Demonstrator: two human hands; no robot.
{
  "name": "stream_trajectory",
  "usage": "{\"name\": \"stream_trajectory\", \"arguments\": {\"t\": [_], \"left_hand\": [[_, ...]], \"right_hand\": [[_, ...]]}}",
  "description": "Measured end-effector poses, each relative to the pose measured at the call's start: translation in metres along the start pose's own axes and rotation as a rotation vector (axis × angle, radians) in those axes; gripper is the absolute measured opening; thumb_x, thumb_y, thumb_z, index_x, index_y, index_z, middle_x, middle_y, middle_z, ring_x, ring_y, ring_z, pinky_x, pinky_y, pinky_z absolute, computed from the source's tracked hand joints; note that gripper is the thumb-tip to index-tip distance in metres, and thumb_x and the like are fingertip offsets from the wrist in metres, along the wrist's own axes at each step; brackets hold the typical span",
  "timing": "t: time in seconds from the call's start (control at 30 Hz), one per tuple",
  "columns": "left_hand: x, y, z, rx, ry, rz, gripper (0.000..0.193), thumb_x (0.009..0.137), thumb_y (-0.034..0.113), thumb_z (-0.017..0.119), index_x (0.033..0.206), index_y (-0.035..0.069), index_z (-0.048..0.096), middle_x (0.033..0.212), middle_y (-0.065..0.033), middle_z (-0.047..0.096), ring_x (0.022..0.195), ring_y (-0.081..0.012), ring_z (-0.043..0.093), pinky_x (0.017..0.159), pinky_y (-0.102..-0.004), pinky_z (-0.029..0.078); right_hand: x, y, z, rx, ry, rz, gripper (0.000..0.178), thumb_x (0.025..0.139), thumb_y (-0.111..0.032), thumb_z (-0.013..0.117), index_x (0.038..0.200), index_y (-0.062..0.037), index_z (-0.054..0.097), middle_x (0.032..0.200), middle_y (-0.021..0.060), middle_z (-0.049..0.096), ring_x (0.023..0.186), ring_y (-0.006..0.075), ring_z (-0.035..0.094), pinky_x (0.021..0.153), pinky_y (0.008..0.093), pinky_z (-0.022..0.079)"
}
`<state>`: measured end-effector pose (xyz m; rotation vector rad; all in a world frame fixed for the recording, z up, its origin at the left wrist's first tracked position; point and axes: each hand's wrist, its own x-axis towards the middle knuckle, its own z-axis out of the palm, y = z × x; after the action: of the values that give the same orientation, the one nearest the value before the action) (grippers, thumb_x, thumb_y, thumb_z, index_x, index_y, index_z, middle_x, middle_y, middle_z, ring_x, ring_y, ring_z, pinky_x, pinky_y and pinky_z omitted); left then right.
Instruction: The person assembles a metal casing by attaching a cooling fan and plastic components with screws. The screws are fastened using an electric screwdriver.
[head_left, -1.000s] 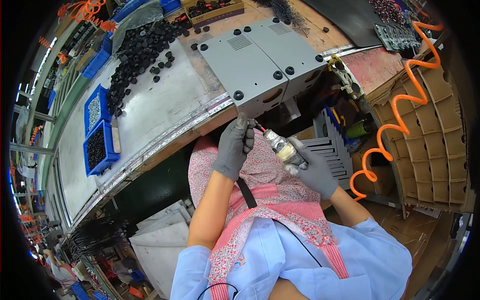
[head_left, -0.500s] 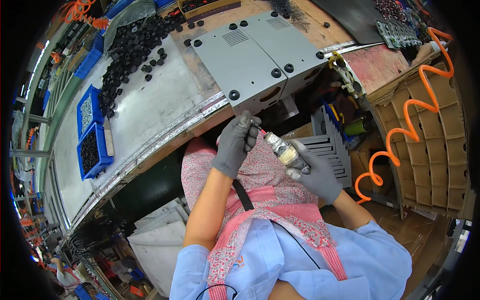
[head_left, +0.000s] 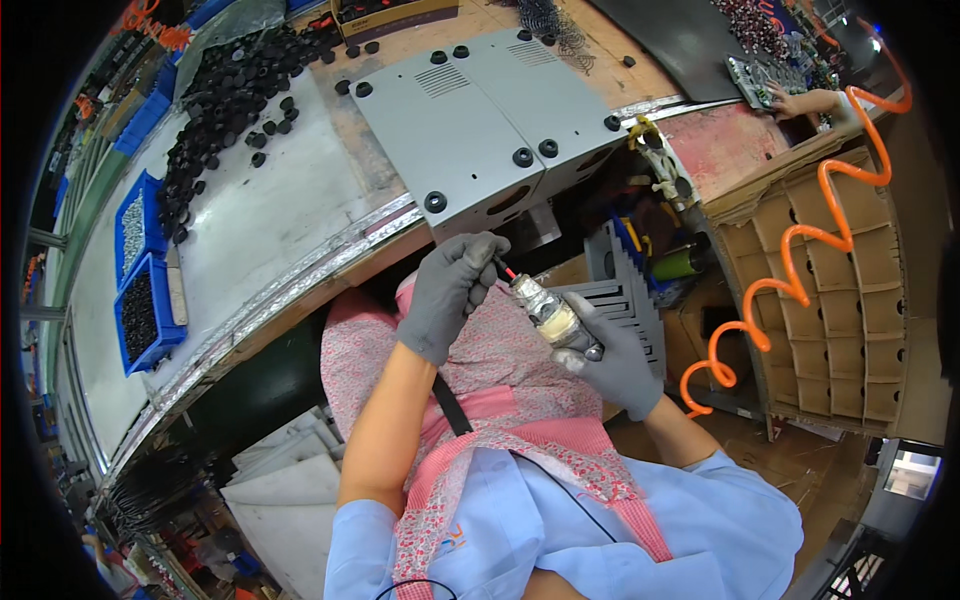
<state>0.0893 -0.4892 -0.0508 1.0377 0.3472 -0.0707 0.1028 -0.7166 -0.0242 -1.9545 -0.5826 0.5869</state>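
Observation:
My right hand (head_left: 610, 355), in a grey glove, grips a tape-wrapped screwdriver tool (head_left: 545, 312) held over my lap, below the bench edge. My left hand (head_left: 452, 290), also gloved, pinches the thin red tip (head_left: 506, 271) at the front of the tool. Just above both hands, a grey metal case (head_left: 470, 130) with black round feet lies on the bench, its near corner overhanging the edge.
A heap of black round feet (head_left: 230, 90) lies on the bench's metal sheet. Blue bins (head_left: 140, 300) stand at the left. An orange coiled hose (head_left: 790, 250) hangs at the right beside stacked cardboard trays (head_left: 840, 290). Another person's hand (head_left: 800, 102) works at the far right.
Both hands with the tool have stayed together in front of the case; the view has shifted slightly. My left fingers remain at the tool's tip.

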Motion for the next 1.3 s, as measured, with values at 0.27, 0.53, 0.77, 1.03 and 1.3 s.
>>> {"name": "stream_trajectory", "arguments": {"t": [0.27,0.53,0.77,1.03,1.3], "left_hand": [[0.021,-0.074,-0.014,-0.528,0.096,-0.123,0.035,0.09,0.014,0.047,0.12,-0.003,0.043,0.11,-0.0145,0.05,0.103,-0.0246,0.051,0.091,-0.0373,0.045],[0.01,-0.062,-0.02,-0.655,0.027,-0.194,0.033,0.089,0.008,0.04,0.12,-0.001,0.044,0.113,-0.0169,0.053,0.098,-0.0255,0.057,0.086,-0.0371,0.049],[0.013,-0.055,-0.022,-0.496,0.024,-0.255,0.025,0.09,0.024,0.052,0.105,0.004,0.05,0.087,-0.0082,0.061,0.068,-0.0125,0.059,0.055,-0.0214,0.046],[0.023,-0.063,-0.025,-0.425,-0.104,-0.158,0.028,0.089,0.031,0.052,0.099,0.005,0.052,0.068,-0.0029,0.059,0.056,-0.0067,0.052,0.046,-0.0171,0.038],[0.014,-0.05,-0.017,-0.515,0.091,-0.198,0.032,0.093,0.02,0.042,0.117,0.0,0.046,0.098,-0.0106,0.061,0.076,-0.0122,0.06,0.056,-0.0206,0.045]], "right_hand": [[0.036,0.009,-0.01,0.26,0.398,0.192,0.055,0.079,-0.004,0.06,0.131,-0.0062,0.041,0.087,0.0033,0.058,0.053,0.0028,0.046,0.045,0.0191,0.039],[0.054,0.021,-0.022,0.211,0.348,0.29,0.059,0.078,-0.008,0.063,0.132,-0.0062,0.04,0.086,0.003,0.059,0.054,0.0044,0.048,0.047,0.0202,0.041],[0.06,0.018,-0.035,-0.387,0.304,0.193,0.064,0.077,-0.02,0.067,0.132,-0.0043,0.038,0.09,0.0092,0.062,0.075,0.0106,0.06,0.065,0.0233,0.048],[0.064,0.013,-0.033,-0.368,0.307,0.206,0.068,0.075,-0.018,0.07,0.133,-0.0048,0.036,0.102,0.0117,0.059,0.083,0.0122,0.061,0.07,0.0248,0.051],[0.066,0.01,-0.031,-0.293,0.317,0.204,0.068,0.075,-0.018,0.07,0.133,-0.0044,0.036,0.102,0.0116,0.059,0.083,0.0123,0.06,0.069,0.0251,0.051]]}}
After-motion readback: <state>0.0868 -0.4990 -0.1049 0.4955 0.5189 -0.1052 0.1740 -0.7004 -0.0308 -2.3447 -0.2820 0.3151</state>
